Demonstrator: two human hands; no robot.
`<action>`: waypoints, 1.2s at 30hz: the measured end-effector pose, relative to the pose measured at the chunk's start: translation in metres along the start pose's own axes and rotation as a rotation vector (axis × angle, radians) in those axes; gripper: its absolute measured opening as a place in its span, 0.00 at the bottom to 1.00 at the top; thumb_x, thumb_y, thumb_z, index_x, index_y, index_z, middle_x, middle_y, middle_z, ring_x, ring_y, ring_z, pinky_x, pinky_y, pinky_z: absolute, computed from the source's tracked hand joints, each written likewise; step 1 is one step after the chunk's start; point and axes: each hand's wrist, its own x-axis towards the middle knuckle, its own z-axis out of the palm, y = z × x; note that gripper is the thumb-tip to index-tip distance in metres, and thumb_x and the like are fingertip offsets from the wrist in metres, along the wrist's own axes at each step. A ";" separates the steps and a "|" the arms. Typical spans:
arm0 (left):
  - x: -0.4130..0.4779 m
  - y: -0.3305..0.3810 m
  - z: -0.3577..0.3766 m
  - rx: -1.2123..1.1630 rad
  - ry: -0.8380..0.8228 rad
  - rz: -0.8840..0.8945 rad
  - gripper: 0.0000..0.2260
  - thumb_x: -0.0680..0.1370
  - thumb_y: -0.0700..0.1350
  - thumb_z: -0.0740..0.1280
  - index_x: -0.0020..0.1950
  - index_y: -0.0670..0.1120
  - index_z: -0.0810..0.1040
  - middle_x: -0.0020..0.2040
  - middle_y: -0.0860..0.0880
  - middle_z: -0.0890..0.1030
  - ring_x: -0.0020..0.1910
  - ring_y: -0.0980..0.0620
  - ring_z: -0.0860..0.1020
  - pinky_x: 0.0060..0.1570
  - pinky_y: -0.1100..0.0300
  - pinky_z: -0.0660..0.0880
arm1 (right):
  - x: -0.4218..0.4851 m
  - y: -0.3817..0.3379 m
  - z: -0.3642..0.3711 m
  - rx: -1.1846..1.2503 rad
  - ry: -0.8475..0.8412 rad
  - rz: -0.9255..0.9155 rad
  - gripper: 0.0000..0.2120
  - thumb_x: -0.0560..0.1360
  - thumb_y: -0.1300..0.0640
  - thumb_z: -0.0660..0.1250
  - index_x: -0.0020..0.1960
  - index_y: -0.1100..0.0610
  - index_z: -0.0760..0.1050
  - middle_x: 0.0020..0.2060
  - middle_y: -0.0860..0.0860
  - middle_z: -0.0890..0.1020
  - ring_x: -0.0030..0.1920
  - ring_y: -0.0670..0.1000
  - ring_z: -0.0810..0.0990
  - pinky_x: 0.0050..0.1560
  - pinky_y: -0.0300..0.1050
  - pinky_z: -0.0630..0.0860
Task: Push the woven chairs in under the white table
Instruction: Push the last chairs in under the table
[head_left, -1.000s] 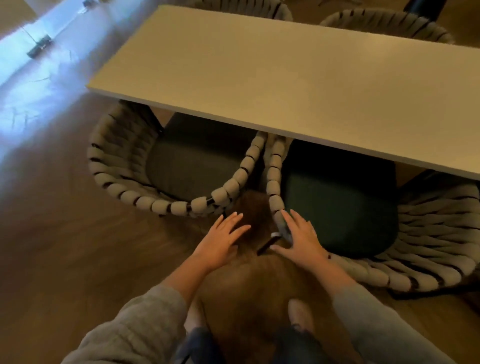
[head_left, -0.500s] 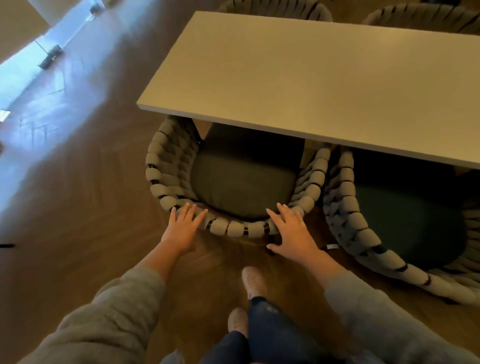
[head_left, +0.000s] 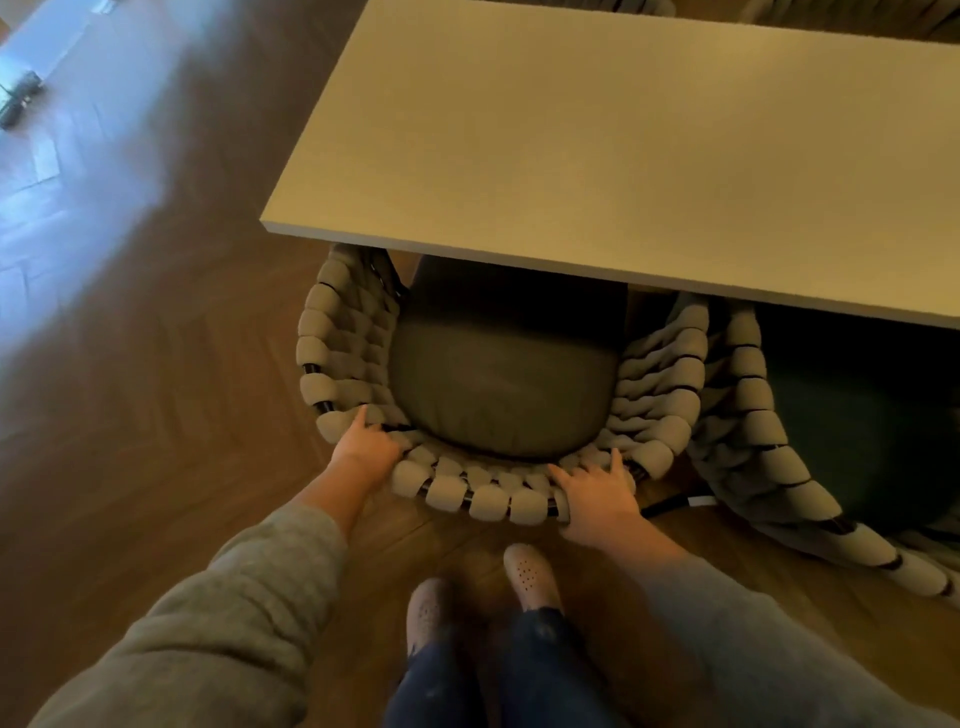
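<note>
**Bracing both hands on the woven chair back rim**

Chair stands partly under the white table, with its seat cushion half exposed. Left hand curls over the padded rim. Right hand lies spread flat on it. Weave looks soft and yielding over a stiff frame, so pressure belongs on the rim, evenly. Judged moderately heavy and may drag on the wooden floor. Second chair sits just beside, right.
</note>
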 end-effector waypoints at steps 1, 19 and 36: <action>0.002 -0.003 0.000 -0.014 0.003 0.026 0.21 0.81 0.48 0.61 0.74 0.53 0.65 0.74 0.49 0.67 0.76 0.45 0.61 0.76 0.43 0.50 | 0.000 -0.003 -0.002 0.018 -0.004 0.016 0.31 0.74 0.45 0.67 0.74 0.47 0.61 0.64 0.49 0.76 0.67 0.54 0.70 0.74 0.67 0.46; -0.013 -0.004 0.032 -0.004 0.050 0.111 0.09 0.81 0.45 0.60 0.59 0.50 0.76 0.55 0.49 0.81 0.56 0.48 0.78 0.63 0.49 0.67 | -0.023 -0.044 -0.007 0.075 -0.109 0.163 0.19 0.75 0.53 0.63 0.66 0.46 0.71 0.50 0.48 0.79 0.62 0.54 0.74 0.74 0.68 0.45; -0.048 -0.009 0.047 -0.042 0.058 0.103 0.07 0.81 0.43 0.62 0.56 0.47 0.77 0.54 0.48 0.81 0.55 0.49 0.78 0.57 0.53 0.71 | -0.038 -0.062 -0.008 0.020 -0.060 0.084 0.19 0.76 0.54 0.62 0.66 0.44 0.72 0.51 0.48 0.80 0.60 0.53 0.75 0.72 0.65 0.50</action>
